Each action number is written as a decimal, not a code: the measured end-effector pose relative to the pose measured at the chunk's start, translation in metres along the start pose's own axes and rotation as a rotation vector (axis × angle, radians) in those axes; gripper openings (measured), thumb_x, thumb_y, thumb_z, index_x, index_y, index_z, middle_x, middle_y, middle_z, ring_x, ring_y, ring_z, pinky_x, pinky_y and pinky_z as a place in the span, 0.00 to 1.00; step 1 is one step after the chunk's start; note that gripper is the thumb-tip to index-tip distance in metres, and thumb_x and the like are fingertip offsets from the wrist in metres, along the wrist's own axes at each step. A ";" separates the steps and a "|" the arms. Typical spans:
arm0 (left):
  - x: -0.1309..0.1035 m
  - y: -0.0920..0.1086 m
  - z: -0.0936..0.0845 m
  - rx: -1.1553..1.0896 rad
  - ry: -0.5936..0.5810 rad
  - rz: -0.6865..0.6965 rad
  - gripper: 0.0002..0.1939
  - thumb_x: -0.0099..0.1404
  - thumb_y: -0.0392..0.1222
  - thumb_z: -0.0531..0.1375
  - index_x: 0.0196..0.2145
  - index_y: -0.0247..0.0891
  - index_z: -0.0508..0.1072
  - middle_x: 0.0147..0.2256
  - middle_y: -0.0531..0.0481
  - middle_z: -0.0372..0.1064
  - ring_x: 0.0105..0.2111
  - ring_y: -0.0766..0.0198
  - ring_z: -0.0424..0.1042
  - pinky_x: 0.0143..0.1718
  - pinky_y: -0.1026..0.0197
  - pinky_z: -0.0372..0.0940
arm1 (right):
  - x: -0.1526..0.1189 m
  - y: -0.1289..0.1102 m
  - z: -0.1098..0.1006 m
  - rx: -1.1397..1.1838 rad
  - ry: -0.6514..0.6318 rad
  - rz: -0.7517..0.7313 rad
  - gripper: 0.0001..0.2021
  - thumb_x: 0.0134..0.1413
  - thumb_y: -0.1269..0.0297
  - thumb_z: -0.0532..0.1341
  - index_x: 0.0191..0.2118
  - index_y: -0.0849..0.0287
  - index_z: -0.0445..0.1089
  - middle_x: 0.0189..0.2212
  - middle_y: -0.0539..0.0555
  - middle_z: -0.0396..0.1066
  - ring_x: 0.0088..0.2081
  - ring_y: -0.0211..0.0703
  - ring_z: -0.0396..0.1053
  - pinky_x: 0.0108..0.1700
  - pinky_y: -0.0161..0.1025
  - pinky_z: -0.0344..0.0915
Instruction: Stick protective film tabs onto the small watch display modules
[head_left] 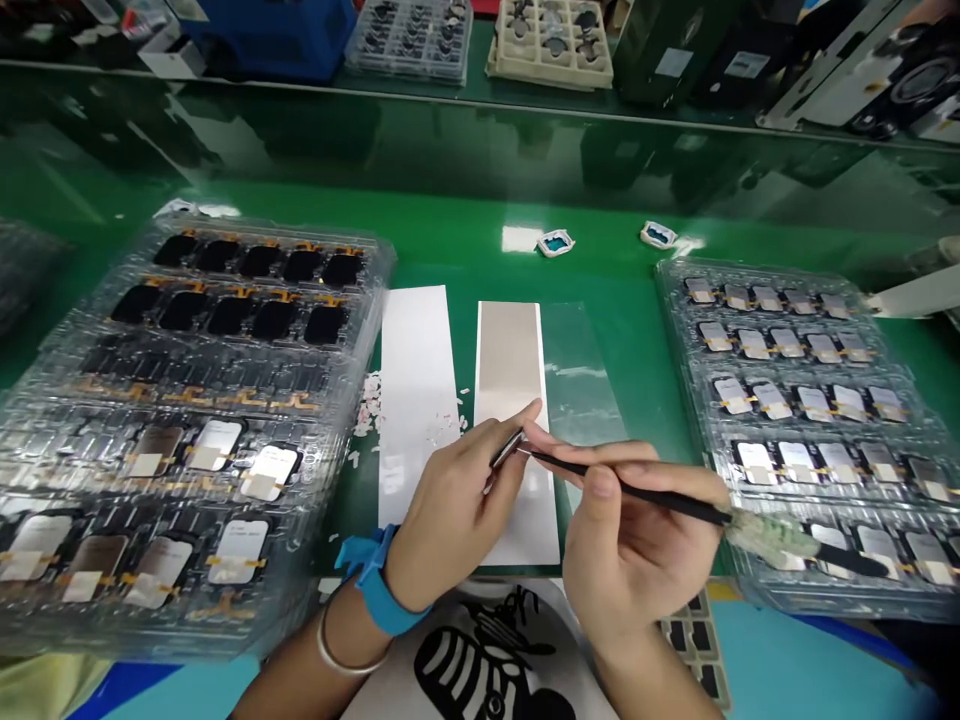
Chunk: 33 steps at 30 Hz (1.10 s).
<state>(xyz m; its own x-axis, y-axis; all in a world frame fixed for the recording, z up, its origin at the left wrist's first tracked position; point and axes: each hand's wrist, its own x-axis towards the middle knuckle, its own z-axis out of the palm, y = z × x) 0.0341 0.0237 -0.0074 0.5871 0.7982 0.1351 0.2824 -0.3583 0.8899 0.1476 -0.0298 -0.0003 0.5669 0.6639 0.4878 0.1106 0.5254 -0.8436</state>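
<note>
My left hand, with a blue band at the wrist, grips a small dark, flat part between thumb and fingers. In my right hand is a thin black tool with greenish wrapping near its rear end. The tool's fine tip touches or nearly touches the small part; which of the two is too small to tell. Beneath the hands lie a white strip and a beige sheet with white edges. Small pale scraps are scattered beside the white strip.
Stacked clear trays with dark and silver parts stand at left. Another tray stack with silver parts stands at right. A clear film lies beside the beige sheet. Two small white-rimmed pieces sit farther back, below a shelf with boxes.
</note>
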 end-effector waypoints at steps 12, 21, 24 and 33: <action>-0.002 -0.001 -0.001 -0.052 0.003 -0.018 0.26 0.76 0.41 0.47 0.68 0.34 0.55 0.45 0.43 0.69 0.44 0.57 0.71 0.44 0.55 0.67 | -0.002 0.009 0.005 -0.037 0.014 0.023 0.12 0.60 0.82 0.57 0.44 0.58 0.63 0.36 0.53 0.75 0.42 0.46 0.79 0.41 0.48 0.82; -0.002 -0.001 0.000 -0.055 0.001 -0.036 0.27 0.76 0.42 0.45 0.68 0.33 0.54 0.45 0.42 0.69 0.44 0.56 0.71 0.44 0.55 0.66 | 0.000 0.012 0.005 -0.027 0.012 0.026 0.12 0.60 0.83 0.56 0.44 0.59 0.63 0.36 0.53 0.76 0.42 0.46 0.79 0.41 0.46 0.82; -0.002 -0.001 -0.001 -0.049 -0.005 -0.039 0.27 0.76 0.42 0.45 0.68 0.32 0.54 0.45 0.41 0.69 0.44 0.56 0.71 0.44 0.54 0.66 | 0.000 0.012 0.005 -0.033 0.003 0.025 0.12 0.60 0.83 0.56 0.44 0.59 0.63 0.36 0.53 0.76 0.42 0.46 0.79 0.41 0.46 0.82; -0.001 -0.001 -0.001 -0.047 -0.012 -0.058 0.27 0.76 0.42 0.45 0.69 0.36 0.53 0.46 0.41 0.70 0.45 0.55 0.71 0.46 0.54 0.67 | -0.002 0.014 0.003 -0.056 0.000 0.027 0.12 0.60 0.83 0.57 0.43 0.58 0.63 0.35 0.52 0.76 0.41 0.45 0.80 0.41 0.47 0.82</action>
<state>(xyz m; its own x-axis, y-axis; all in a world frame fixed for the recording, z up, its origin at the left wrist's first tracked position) 0.0324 0.0232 -0.0078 0.5798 0.8111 0.0775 0.2808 -0.2882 0.9155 0.1455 -0.0217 -0.0120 0.5702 0.6774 0.4647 0.1412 0.4765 -0.8678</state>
